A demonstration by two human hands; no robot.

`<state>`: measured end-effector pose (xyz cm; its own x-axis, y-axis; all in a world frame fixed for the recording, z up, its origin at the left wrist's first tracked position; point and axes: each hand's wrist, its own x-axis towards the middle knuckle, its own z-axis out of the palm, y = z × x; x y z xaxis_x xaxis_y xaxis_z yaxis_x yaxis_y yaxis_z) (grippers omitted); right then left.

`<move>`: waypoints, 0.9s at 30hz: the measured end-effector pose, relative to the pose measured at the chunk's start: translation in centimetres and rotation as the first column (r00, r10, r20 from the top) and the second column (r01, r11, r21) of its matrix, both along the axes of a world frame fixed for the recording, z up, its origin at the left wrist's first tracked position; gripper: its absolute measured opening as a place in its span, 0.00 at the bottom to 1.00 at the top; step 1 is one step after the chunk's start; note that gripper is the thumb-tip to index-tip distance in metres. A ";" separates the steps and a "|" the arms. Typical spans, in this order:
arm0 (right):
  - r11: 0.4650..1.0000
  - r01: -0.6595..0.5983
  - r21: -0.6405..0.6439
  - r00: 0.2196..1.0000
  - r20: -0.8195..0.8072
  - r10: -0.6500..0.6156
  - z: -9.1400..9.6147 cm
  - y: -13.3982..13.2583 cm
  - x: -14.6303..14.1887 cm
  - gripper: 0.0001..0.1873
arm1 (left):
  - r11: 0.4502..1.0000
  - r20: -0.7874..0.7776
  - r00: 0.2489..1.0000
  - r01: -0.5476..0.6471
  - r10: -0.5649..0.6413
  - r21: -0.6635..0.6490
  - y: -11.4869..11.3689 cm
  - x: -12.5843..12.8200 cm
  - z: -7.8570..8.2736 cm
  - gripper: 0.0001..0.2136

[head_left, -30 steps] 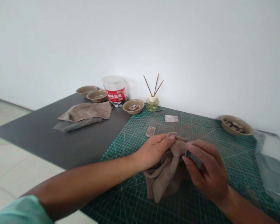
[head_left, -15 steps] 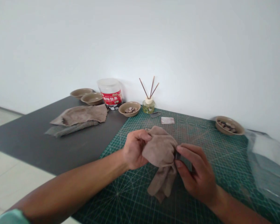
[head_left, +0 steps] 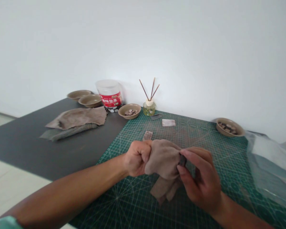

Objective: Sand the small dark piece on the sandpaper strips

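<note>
My left hand (head_left: 137,158) is closed in a fist around one side of a bunched brown-grey cloth (head_left: 163,159). The cloth's loose end hangs down over the green cutting mat (head_left: 135,203). At the cloth's right edge my right hand (head_left: 200,175) pinches a small dark piece (head_left: 182,160) between thumb and fingers, pressed against the cloth. What kind of piece it is I cannot tell. Behind my left hand a small pale rectangular piece (head_left: 148,135) shows above the cloth.
Bowls with small pieces stand at the back centre (head_left: 129,111) and right (head_left: 230,127). A plastic jar (head_left: 109,95), a reed diffuser (head_left: 149,108) and two more bowls (head_left: 90,100) line the wall. Folded cloths (head_left: 77,119) lie left; a clear plastic bag (head_left: 271,168) lies right.
My left hand has closed into a tighter fist, and the cloth is bunched and turned differently. The pale rectangle behind it has come into view. The camera view has shifted slightly right.
</note>
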<state>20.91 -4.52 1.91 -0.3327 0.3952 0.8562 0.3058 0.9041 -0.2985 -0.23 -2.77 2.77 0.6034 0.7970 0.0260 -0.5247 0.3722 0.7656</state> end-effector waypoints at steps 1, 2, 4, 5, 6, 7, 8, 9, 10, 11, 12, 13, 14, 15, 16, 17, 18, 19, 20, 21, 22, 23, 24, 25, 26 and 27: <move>1.000 -0.003 -0.016 1.000 -0.002 0.003 0.0 0.0 -0.1 0.27 | 1.000 -0.008 1.000 0.010 -0.010 -0.010 -0.1 0.1 0.0 0.22; 0.999 -0.008 -0.035 1.000 -0.003 0.008 0.0 0.0 -0.1 0.26 | 1.000 -0.017 1.000 0.012 -0.012 -0.014 -0.1 0.2 0.0 0.20; 0.997 -0.027 -0.067 1.000 -0.005 0.026 0.1 0.0 -0.3 0.24 | 1.000 -0.033 0.999 -0.007 0.008 0.005 -0.2 0.5 0.0 0.16; 0.997 -0.036 -0.074 0.999 -0.007 0.035 0.2 0.0 -0.3 0.23 | 1.000 -0.033 0.999 -0.021 0.021 0.012 -0.2 0.6 0.1 0.15; 0.996 -0.041 -0.075 0.999 -0.010 0.041 0.2 0.0 -0.4 0.22 | 0.999 -0.026 0.999 -0.030 0.030 0.011 -0.1 0.7 0.1 0.15; 0.996 -0.044 -0.072 0.999 -0.013 0.043 0.3 0.0 -0.4 0.21 | 0.999 -0.016 0.999 -0.035 0.035 -0.001 -0.1 0.8 0.0 0.14; 0.996 -0.049 -0.074 0.999 -0.017 0.048 0.3 -0.1 -0.4 0.21 | 0.999 -0.001 1.000 -0.032 0.032 -0.021 0.0 0.9 -0.1 0.13; 0.995 -0.052 -0.080 0.998 -0.024 0.050 0.2 -0.1 -0.4 0.21 | 0.999 0.018 0.999 -0.025 0.026 -0.047 0.1 1.0 -0.2 0.12; 0.994 -0.054 -0.092 0.998 -0.034 0.051 0.1 -0.2 -0.4 0.21 | 0.997 0.039 0.999 -0.020 0.023 -0.074 0.1 1.1 -0.3 0.12; 0.992 -0.054 -0.112 0.998 -0.048 0.049 0.0 -0.2 -0.3 0.21 | 0.995 0.056 0.998 -0.017 0.022 -0.101 0.2 1.2 -0.4 0.13; 0.989 -0.057 -0.138 0.997 -0.065 0.048 -0.2 -0.2 -0.3 0.21 | 0.992 0.066 0.997 -0.019 0.028 -0.127 0.2 1.2 -0.4 0.14; 0.984 -0.061 -0.170 0.995 -0.086 0.047 -0.4 -0.2 -0.2 0.22 | 0.988 0.065 0.997 -0.024 0.034 -0.151 0.2 1.3 -0.5 0.15; 0.977 -0.064 -0.204 0.993 -0.107 0.043 -0.5 -0.2 -0.2 0.22 | 0.985 0.053 0.998 -0.032 0.042 -0.172 0.2 1.4 -0.6 0.16; 0.970 -0.067 -0.236 0.991 -0.125 0.038 -0.7 -0.1 -0.2 0.22 | 0.980 0.035 0.998 -0.044 0.052 -0.192 0.1 1.5 -0.6 0.16; 0.963 -0.069 -0.261 0.990 -0.137 0.033 -0.8 -0.1 -0.2 0.21 | 0.977 0.018 0.998 -0.056 0.061 -0.208 0.1 1.5 -0.6 0.16; 0.958 -0.067 -0.280 0.990 -0.140 0.028 -0.8 -0.1 -0.2 0.21 | 0.973 0.006 0.998 -0.065 0.068 -0.220 0.0 1.6 -0.6 0.16; 0.955 -0.064 -0.291 0.990 -0.135 0.025 -0.9 -0.1 -0.3 0.20 | 0.971 -0.001 0.997 -0.072 0.074 -0.229 0.0 1.6 -0.6 0.16; 0.954 -0.060 -0.295 0.992 -0.127 0.023 -0.9 -0.1 -0.3 0.20 | 0.969 -0.003 0.997 -0.077 0.079 -0.236 -0.1 1.5 -0.7 0.16; 0.954 -0.061 -0.295 0.992 -0.120 0.026 -0.9 -0.1 -0.3 0.20 | 0.966 -0.004 0.997 -0.078 0.080 -0.247 -0.1 1.4 -0.8 0.14; 0.953 -0.064 -0.296 0.993 -0.117 0.030 -0.9 -0.1 -0.3 0.20 | 0.962 -0.009 0.997 -0.077 0.078 -0.263 -0.1 1.3 -0.9 0.12; 0.952 -0.067 -0.298 0.993 -0.118 0.033 -0.9 -0.2 -0.3 0.20 | 0.955 -0.020 0.997 -0.071 0.068 -0.288 0.0 1.1 -1.0 0.09; 0.951 -0.068 -0.301 0.992 -0.121 0.033 -0.9 -0.2 -0.3 0.21 | 0.946 -0.037 0.998 -0.060 0.051 -0.318 0.0 1.0 -1.1 0.08; 0.951 -0.066 -0.302 0.992 -0.123 0.030 -0.9 -0.3 -0.3 0.20 | 0.937 -0.055 0.998 -0.047 0.030 -0.347 0.0 0.8 -1.2 0.10; 0.952 -0.059 -0.301 0.993 -0.119 0.024 -1.0 -0.3 -0.2 0.20 | 0.928 -0.071 0.997 -0.034 0.008 -0.372 0.0 0.7 -1.2 0.12; 0.955 -0.046 -0.294 0.994 -0.109 0.015 -0.9 -0.3 -0.3 0.20 | 0.922 -0.081 0.997 -0.024 -0.008 -0.387 0.0 0.7 -1.2 0.13; 0.960 -0.031 -0.278 0.996 -0.093 0.005 -0.8 -0.2 -0.3 0.20 | 0.922 -0.086 0.996 -0.026 -0.008 -0.386 -0.1 0.8 -1.1 0.12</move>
<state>20.61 -4.77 1.07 -0.2677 0.6176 0.7395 0.2504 0.7857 -0.5656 0.55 -2.86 1.64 0.5829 0.7399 -0.3358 -0.4692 0.6440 0.6043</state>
